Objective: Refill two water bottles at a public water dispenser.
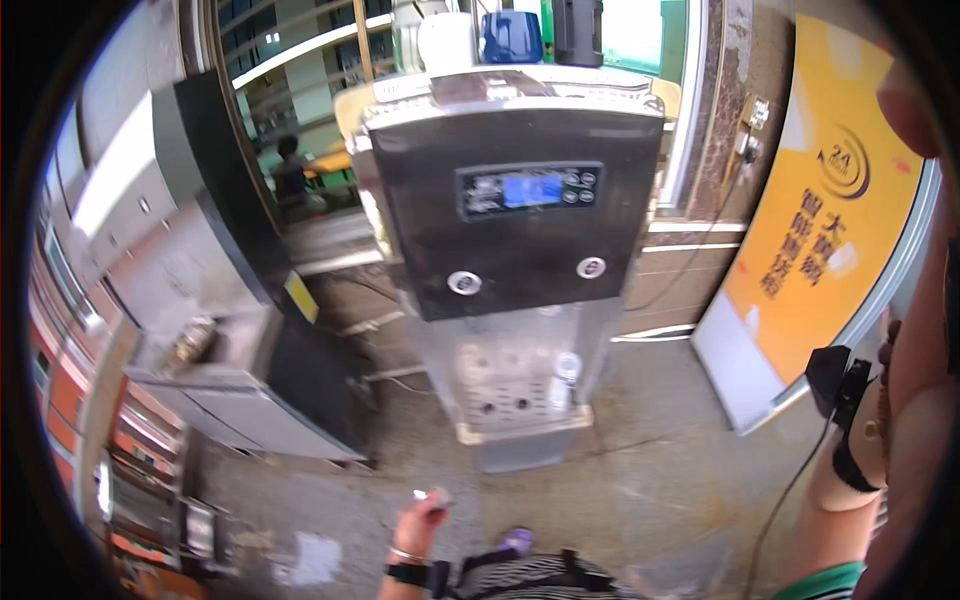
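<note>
My left hand is low in the middle, its fingers closed around a small, pale, shiny thing that is too blurred to name. A bracelet and a black strap circle that wrist. My right arm is raised at the right side, with a black strap and a small black device at the wrist. Of my right hand only a little shows; its fingers are mostly hidden. In front stands a steel water dispenser with a black panel, a lit blue display and two round buttons. A clear, whitish cup or bottle stands in its bay, at the right.
On the dispenser's top are a white container, a blue mug and a black bottle. A steel cabinet with a basin is at left, a yellow sign board at right. A thin cable hangs from the wrist device.
</note>
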A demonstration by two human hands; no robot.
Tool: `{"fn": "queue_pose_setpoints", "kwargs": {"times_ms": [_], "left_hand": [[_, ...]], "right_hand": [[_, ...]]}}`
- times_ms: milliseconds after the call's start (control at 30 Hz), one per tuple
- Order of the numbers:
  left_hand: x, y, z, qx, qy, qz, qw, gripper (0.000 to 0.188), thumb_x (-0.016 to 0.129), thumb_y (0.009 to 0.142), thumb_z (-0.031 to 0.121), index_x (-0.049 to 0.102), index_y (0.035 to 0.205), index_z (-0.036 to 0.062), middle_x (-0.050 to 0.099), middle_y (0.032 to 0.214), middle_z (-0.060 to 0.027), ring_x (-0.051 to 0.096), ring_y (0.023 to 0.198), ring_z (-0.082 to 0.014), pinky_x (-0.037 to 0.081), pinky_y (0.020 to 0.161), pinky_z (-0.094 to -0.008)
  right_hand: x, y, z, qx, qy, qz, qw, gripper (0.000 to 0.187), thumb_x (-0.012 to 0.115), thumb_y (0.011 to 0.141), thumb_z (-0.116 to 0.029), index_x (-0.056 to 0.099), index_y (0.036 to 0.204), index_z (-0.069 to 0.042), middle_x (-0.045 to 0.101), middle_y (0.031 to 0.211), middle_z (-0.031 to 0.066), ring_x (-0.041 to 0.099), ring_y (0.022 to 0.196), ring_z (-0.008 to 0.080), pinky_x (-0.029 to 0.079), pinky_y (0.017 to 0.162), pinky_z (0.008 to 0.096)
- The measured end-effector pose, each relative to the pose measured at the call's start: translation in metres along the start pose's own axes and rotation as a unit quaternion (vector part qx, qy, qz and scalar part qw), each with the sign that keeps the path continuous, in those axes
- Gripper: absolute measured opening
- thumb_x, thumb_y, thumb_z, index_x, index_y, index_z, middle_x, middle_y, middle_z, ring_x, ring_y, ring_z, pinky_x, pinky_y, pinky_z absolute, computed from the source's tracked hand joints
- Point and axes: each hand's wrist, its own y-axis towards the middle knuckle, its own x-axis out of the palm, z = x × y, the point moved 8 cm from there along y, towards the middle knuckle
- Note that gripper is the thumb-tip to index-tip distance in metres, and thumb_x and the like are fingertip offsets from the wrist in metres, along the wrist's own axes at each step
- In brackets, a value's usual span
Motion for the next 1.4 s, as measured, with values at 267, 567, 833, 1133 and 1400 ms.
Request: {"fn": "queue_pose_setpoints", "kwargs": {"times_ms": [267, 567, 833, 1133, 1400], "left_hand": [[0.009, -0.006, -0.001, -0.025, -0.019, 0.007, 0.999, 0.02, 0.066, 0.083, 0.02, 0.063, 0.095, 0.0046, 0.066, 0.084, -0.0046, 0.063, 0.075, -0.0155, 0.051, 0.067, -0.0303], [0.002, 0.006, -0.007, -0.019, -0.023, -0.016, 0.999, 0.021, 0.065, 0.083, 0.018, 0.062, 0.097, 0.0025, 0.065, 0.089, -0.006, 0.064, 0.08, -0.0173, 0.053, 0.066, -0.0309], [-0.01, 0.009, -0.016, -0.044, -0.03, -0.012, 0.999, 0.022, 0.065, 0.084, 0.017, 0.06, 0.098, 0.002, 0.064, 0.091, -0.0063, 0.062, 0.08, -0.0184, 0.052, 0.066, -0.0313], [0.024, 0.006, -0.005, -0.056, 0.059, -0.042, 0.996, 0.035, 0.068, 0.082, 0.017, 0.055, 0.11, -0.0002, 0.062, 0.096, -0.008, 0.061, 0.085, -0.0182, 0.051, 0.073, -0.0308], [0.192, -0.017, -0.032, -0.024, 0.152, -0.302, 0.941, 0.059, 0.069, 0.079, 0.001, 0.039, 0.129, -0.0013, 0.055, 0.114, -0.0099, 0.056, 0.104, -0.017, 0.048, 0.089, -0.0293]], "right_hand": [[0.004, 0.003, 0.008, -0.009, 0.035, -0.018, 0.999, 0.068, 0.066, 0.078, -0.022, 0.037, 0.135, 0.003, 0.042, 0.136, 0.0234, 0.041, 0.127, 0.0355, 0.039, 0.097, 0.0428], [0.015, 0.012, 0.003, -0.011, 0.048, -0.002, 0.999, 0.067, 0.067, 0.077, -0.018, 0.039, 0.133, 0.004, 0.043, 0.135, 0.0242, 0.042, 0.125, 0.0358, 0.04, 0.096, 0.0424], [0.021, -0.053, 0.04, 0.158, 0.085, -0.046, 0.983, 0.066, 0.067, 0.076, -0.015, 0.04, 0.132, 0.006, 0.044, 0.134, 0.025, 0.044, 0.124, 0.0361, 0.041, 0.094, 0.042], [0.084, -0.492, 0.01, 0.466, -0.221, -0.584, 0.627, 0.042, 0.065, 0.079, -0.028, 0.06, 0.111, -0.001, 0.062, 0.111, 0.0208, 0.062, 0.097, 0.0328, 0.051, 0.08, 0.0366], [0.21, -0.447, -0.092, 0.713, 0.392, -0.226, 0.535, 0.063, 0.067, 0.086, -0.026, 0.038, 0.135, 0.0, 0.054, 0.124, 0.015, 0.055, 0.11, 0.0225, 0.047, 0.089, 0.034]]}}
